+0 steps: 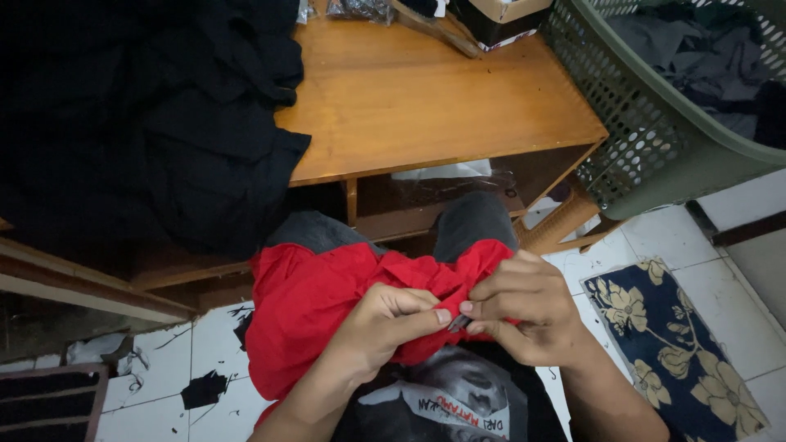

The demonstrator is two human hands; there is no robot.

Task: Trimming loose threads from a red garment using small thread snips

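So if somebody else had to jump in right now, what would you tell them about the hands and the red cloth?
Left hand: pinching a fold of the crumpled red cloth garment on the lap.
Right hand: gripping the same fold, with a small dark tool between its fingertips; what kind it is can't be told.
Nearby: pile of black clothes on the wooden table, green plastic laundry basket to the right.
Done: unclear.
Left: the red garment is not laid aside.
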